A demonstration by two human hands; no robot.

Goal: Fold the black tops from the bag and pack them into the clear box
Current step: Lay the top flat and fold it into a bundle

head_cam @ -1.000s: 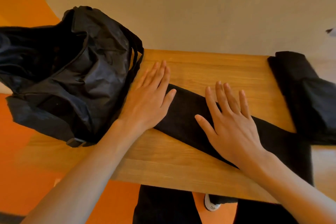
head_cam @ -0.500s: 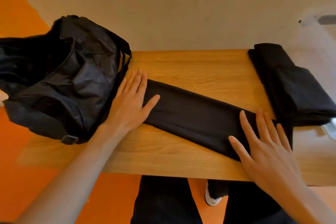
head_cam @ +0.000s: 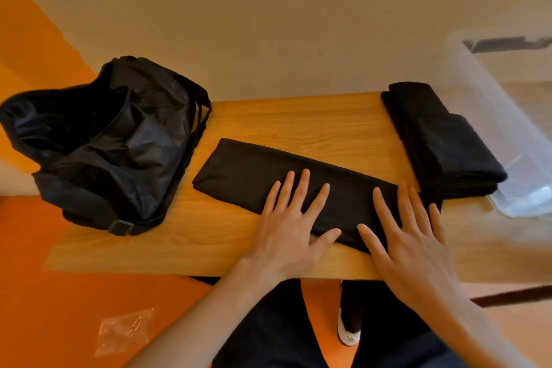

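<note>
On the light wooden worktop [head_cam: 268, 116], a long folded black fabric top [head_cam: 268, 176] lies between the crumpled black nylon bag [head_cam: 104, 143] and a stack of folded black tops [head_cam: 442, 140]. Left hand [head_cam: 286, 230] and right hand [head_cam: 409, 242] press flat, fingers spread, on its near end. Beside the stack stands the clear plastic box [head_cam: 507, 128].

Warm, soft indoor light, faint shadows, wide-angle bending at the edges, right side blurred, no glare

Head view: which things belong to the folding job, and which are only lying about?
Job: black top, pressed by left hand and right hand; folded black tops; black bag; clear box.
Lying about: clear plastic wrapper on the floor.
</note>
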